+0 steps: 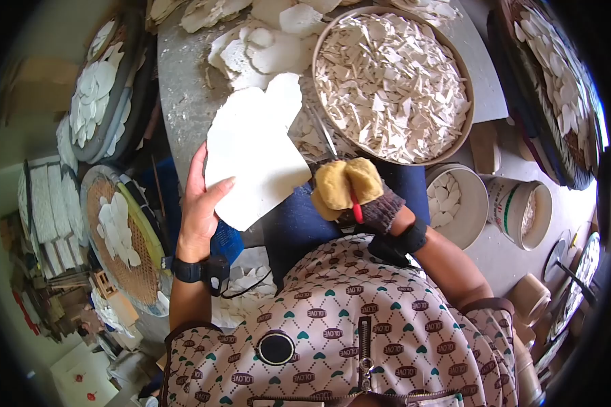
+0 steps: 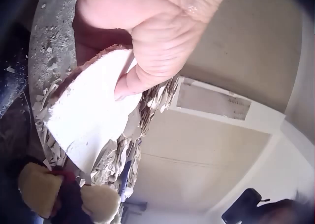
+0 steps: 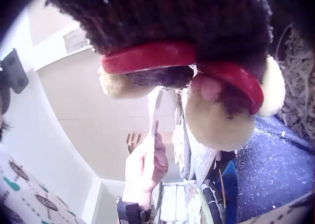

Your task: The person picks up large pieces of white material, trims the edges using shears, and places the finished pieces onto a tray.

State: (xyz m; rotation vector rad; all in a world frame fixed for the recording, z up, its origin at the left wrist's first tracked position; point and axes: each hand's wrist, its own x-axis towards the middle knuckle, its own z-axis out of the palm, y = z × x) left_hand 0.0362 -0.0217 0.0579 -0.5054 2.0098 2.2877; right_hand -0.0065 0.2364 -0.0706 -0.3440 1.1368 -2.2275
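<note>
With my left hand (image 1: 200, 207) pinching the sheet (image 1: 251, 159) and right hand (image 1: 377, 202) gripping scissors (image 1: 358, 212), I'm risking a nicked thumb (image 1: 218, 192) if blades (image 1: 330, 144) slip

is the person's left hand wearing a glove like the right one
No, the left hand holding the white sheet is bare, while the right hand wears a brown knitted glove.

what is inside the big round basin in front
The round basin is full of small off-white pieces; their top layer hides its bottom and whatever lies beneath.
</note>
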